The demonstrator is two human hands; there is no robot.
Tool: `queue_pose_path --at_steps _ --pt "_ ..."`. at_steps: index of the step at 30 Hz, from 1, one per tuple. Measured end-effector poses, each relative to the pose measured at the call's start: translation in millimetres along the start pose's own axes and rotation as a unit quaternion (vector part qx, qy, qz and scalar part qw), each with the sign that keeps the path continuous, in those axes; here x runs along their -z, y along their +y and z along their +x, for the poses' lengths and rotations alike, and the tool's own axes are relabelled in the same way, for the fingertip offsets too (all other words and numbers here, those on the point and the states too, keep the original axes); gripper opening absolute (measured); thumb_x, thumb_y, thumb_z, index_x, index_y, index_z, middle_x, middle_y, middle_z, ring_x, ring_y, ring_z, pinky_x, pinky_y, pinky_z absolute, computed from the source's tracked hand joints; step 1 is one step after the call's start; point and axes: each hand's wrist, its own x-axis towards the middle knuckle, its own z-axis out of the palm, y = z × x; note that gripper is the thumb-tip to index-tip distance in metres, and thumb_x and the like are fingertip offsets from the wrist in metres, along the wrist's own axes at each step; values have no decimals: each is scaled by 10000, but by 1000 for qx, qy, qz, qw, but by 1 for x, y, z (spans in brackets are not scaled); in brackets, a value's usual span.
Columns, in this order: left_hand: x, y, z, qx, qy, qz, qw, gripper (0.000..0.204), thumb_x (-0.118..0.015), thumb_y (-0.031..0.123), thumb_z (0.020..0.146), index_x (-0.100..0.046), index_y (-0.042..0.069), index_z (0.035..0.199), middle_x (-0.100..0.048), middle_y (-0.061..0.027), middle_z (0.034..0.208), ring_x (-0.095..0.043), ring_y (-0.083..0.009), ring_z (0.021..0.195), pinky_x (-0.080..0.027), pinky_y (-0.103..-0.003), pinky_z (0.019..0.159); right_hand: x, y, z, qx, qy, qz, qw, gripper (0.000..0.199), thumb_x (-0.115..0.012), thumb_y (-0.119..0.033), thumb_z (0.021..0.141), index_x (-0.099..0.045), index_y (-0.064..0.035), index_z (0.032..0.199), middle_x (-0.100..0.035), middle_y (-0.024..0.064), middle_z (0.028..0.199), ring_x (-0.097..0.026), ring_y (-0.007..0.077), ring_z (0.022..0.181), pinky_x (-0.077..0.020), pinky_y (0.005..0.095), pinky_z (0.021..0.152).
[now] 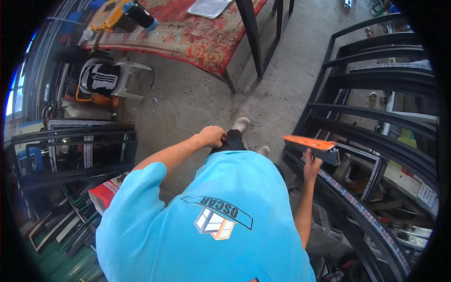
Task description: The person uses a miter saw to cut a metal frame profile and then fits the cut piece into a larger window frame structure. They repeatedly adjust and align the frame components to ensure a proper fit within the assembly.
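Note:
My right hand is closed around the lower side of a short dark grey bar with a bright orange upper face. The bar is held out to my right, in front of the dark metal frames. My left hand is curled in a fist against the dark trousers at my thigh. Its fingertips are turned away, so whether it pinches the cloth or something small does not show.
Dark metal frames stack up along my right. Ahead is a table under a red floral cloth, with a bottle on it. A plastic chair stands at left, above more dark frames. Concrete floor runs between.

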Motion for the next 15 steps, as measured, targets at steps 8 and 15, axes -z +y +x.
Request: queue_pose_path --at_steps 8,15 --pt "-9 -7 -19 -79 4 52 995 460 -685 151 841 -591 62 1282 -676 -184 1114 -656 -362 982 -532 -434 861 23 39 -57 -131 43 83 987 306 -647 -248 967 -639 49 1041 -641 35 934 -612 122 819 -529 288 684" --pt "-16 -15 -16 -212 185 -5 960 213 -720 45 809 -598 35 984 -485 -166 1248 -581 -349 1044 -501 -413 926 13 88 -80 -156 113 185 964 429 -665 -352 950 -612 36 1125 -655 87 1038 -645 210 879 -576 369 698"
